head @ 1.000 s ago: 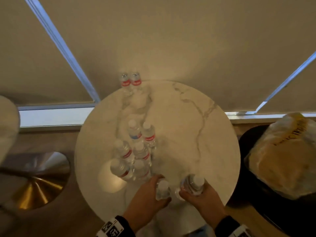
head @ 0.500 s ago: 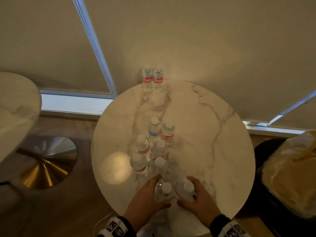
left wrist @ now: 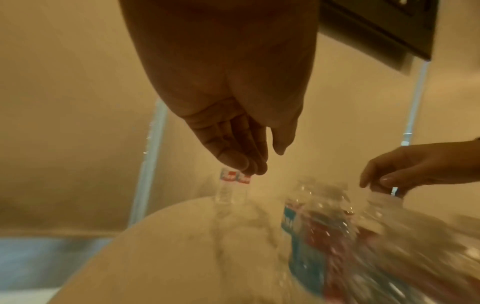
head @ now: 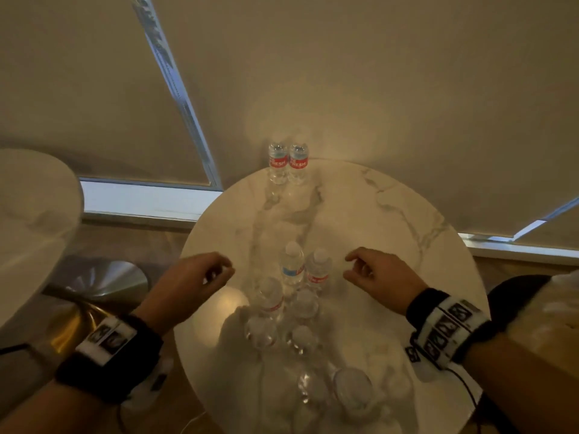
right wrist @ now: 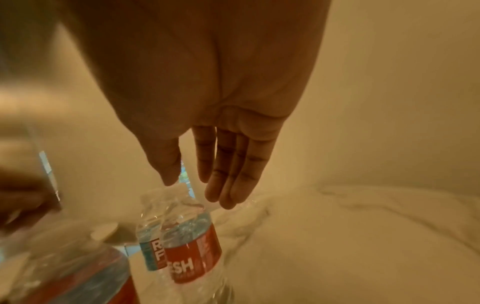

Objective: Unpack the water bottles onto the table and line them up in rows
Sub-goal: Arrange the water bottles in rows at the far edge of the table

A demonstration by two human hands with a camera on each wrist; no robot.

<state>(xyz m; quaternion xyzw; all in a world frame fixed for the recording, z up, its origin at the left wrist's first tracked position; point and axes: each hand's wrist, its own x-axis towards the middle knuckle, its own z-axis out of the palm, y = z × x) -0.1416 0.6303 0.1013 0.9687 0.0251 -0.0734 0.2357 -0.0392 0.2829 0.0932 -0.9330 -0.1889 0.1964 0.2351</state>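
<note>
Several clear water bottles with red or blue labels stand in a double row [head: 293,267] down the middle of the round marble table [head: 391,220]. The nearest bottles [head: 351,389] are by the front edge. Two more bottles [head: 288,162] stand side by side at the far edge. My left hand [head: 219,272] hovers left of the row and holds nothing, its fingers loosely bent. My right hand [head: 352,266] hovers right of the row, also holding nothing. In the wrist views, the left hand [left wrist: 249,158] and the right hand [right wrist: 210,181] hang relaxed above the bottles [right wrist: 189,242].
A second marble table [head: 31,230] with a gold base [head: 78,317] stands at the left. At the right, a plastic-wrapped bundle [head: 560,311] lies on a black seat [head: 507,292]. Window blinds close off the back.
Both hands have let go of the two bottles set down at the near edge. They have risen and moved forward and apart, to either side of the row.
</note>
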